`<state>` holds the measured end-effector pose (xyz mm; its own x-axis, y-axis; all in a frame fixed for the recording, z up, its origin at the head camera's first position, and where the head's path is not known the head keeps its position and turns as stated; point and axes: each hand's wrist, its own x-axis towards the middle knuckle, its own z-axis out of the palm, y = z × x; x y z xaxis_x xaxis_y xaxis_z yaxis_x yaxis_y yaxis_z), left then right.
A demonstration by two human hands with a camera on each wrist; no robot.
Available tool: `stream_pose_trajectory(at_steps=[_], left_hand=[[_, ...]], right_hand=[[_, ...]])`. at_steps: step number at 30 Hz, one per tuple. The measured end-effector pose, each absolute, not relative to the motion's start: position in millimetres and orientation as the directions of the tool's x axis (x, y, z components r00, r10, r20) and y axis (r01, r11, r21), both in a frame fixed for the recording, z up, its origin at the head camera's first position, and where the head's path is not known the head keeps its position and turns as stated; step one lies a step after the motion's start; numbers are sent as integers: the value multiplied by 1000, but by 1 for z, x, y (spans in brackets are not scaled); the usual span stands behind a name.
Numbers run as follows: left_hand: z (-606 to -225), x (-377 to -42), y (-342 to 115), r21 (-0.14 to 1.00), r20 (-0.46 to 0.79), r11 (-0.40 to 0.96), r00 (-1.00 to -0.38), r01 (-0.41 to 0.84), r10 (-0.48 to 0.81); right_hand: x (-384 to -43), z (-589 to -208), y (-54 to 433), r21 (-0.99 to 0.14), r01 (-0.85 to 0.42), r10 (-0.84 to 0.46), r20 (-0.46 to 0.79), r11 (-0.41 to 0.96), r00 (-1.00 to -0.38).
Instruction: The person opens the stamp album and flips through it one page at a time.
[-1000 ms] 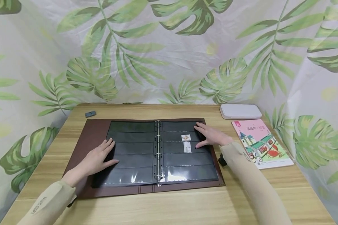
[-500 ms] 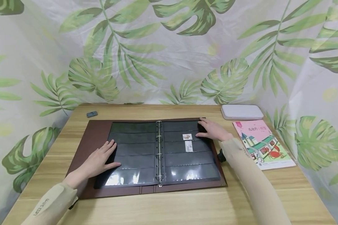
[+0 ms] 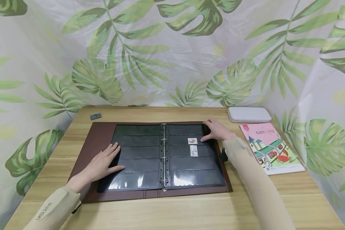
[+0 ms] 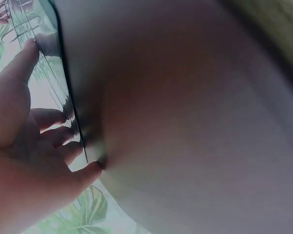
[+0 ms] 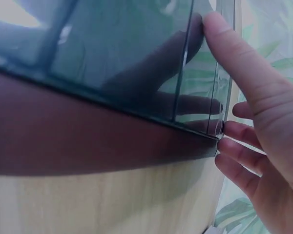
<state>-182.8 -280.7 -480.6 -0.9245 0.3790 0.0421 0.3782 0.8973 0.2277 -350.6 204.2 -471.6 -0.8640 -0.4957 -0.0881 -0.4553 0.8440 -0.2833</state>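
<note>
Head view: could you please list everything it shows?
binder: 1, brown, middle
ring bar: 1, silver, binder's middle
pages: 2 showing, black, inside
cards: 2, whitish, right page
booklet: 1, pink, green, right
case: 1, white, behind booklet
block: 1, greyish, far left
table: 1, light brown, underneath
backdrop: 1, white, green, behind
wrist pieces: 2, black, at cuffs
sleeves: 2, beige, arms
left hand: 1, bare, left page's outer edge
right hand: 1, bare, right page's far corner

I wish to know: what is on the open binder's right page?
The right page shows two small stamp-like pieces, one below the other. The right hand hides part of the page's outer edge; anything beneath cannot be seen.
</note>
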Motion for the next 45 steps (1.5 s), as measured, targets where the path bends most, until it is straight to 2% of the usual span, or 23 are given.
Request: stream_pose_trajectory(at_steps=[8,19,28,37,45], left_hand=[[-478,-182,-279,231,34,901,-928,368,371],[-479,-184,-278,236,45,896,-926,375,376],[-482,-183,-280,256,46,893,-927,371,372],[-482,-183,-280,257,45,894,-928,368,369],[-482,-184,-279,258,26,896,-930,360,366]], right_hand=[[-353,-475,204,-303,-455,-488,-41,837,-872],[-352,-472,203,-307,-381,-425,-89,872,-901],[-351,-469,196,-283,-439,-459,-4,853,-889],[-342,-465,194,-324,-414,-435,9,851,-900],[-337,-465,197,-269,-455,-461,43,849,-886]])
